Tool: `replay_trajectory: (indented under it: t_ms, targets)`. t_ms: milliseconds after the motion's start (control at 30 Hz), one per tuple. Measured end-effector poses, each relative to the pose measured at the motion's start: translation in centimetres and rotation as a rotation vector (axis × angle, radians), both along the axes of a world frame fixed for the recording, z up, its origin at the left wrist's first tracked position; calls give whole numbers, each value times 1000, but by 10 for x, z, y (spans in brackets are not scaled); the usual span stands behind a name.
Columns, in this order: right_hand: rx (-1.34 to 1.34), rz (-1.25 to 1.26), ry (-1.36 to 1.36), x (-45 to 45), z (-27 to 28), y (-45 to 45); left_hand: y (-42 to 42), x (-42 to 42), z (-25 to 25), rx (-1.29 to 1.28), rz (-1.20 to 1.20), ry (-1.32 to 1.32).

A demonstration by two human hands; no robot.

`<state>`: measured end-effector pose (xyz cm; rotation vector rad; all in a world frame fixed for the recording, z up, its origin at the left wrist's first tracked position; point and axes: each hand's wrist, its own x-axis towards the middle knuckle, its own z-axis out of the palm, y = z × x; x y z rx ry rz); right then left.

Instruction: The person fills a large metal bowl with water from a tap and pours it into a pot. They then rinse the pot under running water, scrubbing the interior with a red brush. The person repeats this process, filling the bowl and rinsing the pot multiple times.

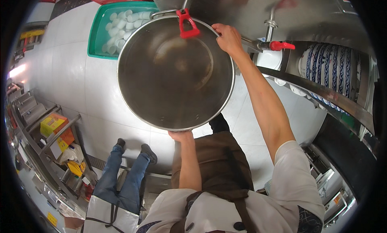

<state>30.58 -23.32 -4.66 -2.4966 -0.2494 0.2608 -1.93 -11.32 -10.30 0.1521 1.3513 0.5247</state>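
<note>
A large stainless-steel stockpot (177,81) is directly before me, its wide mouth facing up. My right hand (227,39) is closed on its upper right rim. At the near side, my left hand (182,135) holds the pot just below the rim; its fingers are partly hidden by the pot. The inside looks grey-brown with pale ring-shaped marks, and I cannot tell whether it holds liquid. Over the far rim hangs a tap with a red lever handle (189,26). A metal loop handle (164,13) shows at the pot's far left side.
A green tub (93,36) with several white cups stands left on the tiled floor. Another red-handled tap (281,46) juts from the steel tank (235,9). Stacked blue-and-white bowls (328,69) sit on a right-hand shelf. Another person in jeans (110,166) is close at my left.
</note>
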Motion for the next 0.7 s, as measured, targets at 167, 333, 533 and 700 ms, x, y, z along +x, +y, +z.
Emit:
replay_trajectory:
  t_ms: [167, 333, 533, 700]
  targets:
    - [25, -41, 38, -2, -8, -12, -9, 2, 1, -43, -35, 8]
    - [48, -69, 3, -6, -17, -21, -11, -2, -10, -76, -61, 55]
    - [127, -64, 28, -9, -19, -27, -21, 13, 8, -108, -45, 73]
    - [693, -331, -13, -51, -27, -45, -7, -24, -32, -151, -136, -81]
